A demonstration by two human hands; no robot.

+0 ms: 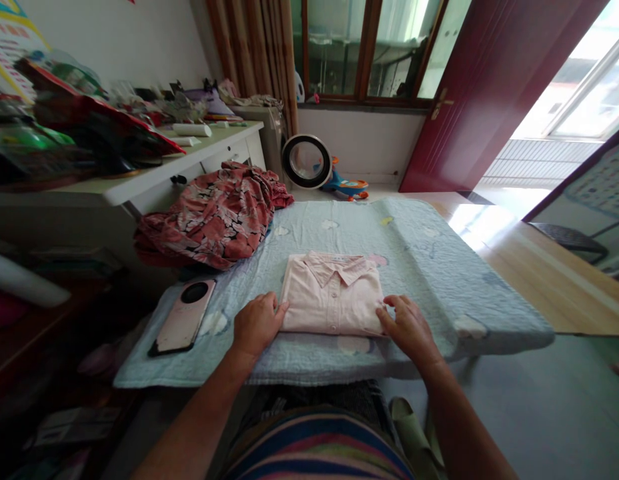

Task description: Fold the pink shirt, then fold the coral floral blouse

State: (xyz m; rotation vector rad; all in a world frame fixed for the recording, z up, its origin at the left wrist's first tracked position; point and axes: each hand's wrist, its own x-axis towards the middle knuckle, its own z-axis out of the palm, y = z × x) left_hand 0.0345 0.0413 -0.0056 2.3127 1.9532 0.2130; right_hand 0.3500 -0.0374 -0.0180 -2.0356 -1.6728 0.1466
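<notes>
Work surface is a pale blue quilted blanket (429, 267) spread over a table, filling the centre of the frame; bare wooden tabletop (549, 273) shows past its right edge. Upper left: a white desk (189, 163) piled with clutter. Top centre: brown curtains (254, 47) and a window; a dark red door (489, 87) stands open at upper right, with bright daylight beyond. A round fan (306, 161) and a toy ride-on (347, 187) sit on the floor below the window. On the blanket, a crumpled red floral garment (214, 213) lies at the far left corner and a pink phone (184, 315) lies face down near the left edge. Right half of the blanket is bare; the near edge hangs just over the person's lap. Folded pink shirt (332, 293) lies centre frame, collar up and away from the person, buttons visible. Left hand (257, 325) rests at the shirt's lower left corner, fingers loosely curled, fingertips touching the fabric edge. Right hand (409, 327) is at the lower right corner, fingers bent, tips pressing on or pinching the hem; can't tell which. Hands are apart, one at each side of the shirt.
</notes>
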